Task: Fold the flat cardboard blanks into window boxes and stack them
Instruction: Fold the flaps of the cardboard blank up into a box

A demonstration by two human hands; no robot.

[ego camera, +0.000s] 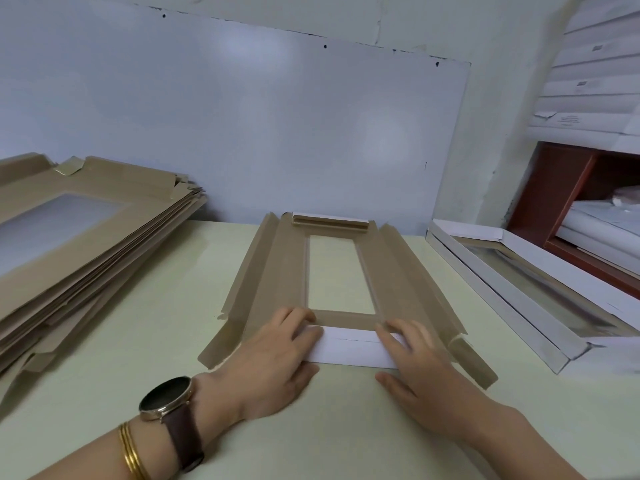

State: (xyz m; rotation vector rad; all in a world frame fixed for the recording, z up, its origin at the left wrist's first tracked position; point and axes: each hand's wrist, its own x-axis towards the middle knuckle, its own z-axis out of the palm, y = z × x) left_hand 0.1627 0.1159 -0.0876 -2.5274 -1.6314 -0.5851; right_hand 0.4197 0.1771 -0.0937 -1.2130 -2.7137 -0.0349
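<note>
Table [138, 341]; blank's flap [349, 348] beneath fingers [298, 320]

A single view, worn on the person's head, looked forward and down from over the near edge of the tabletop [138, 358]. It sat close: the left hand [273, 355] and right hand [419, 368] entered from the bottom edge, right under the lens. The cardboard blank [277, 271] lay dead centre, running away from the camera. The wide angle took in the stack of flat blanks [86, 244] at far left, the folded window box [519, 306] at right, and the bowed wall panel [277, 116] beyond.
</note>
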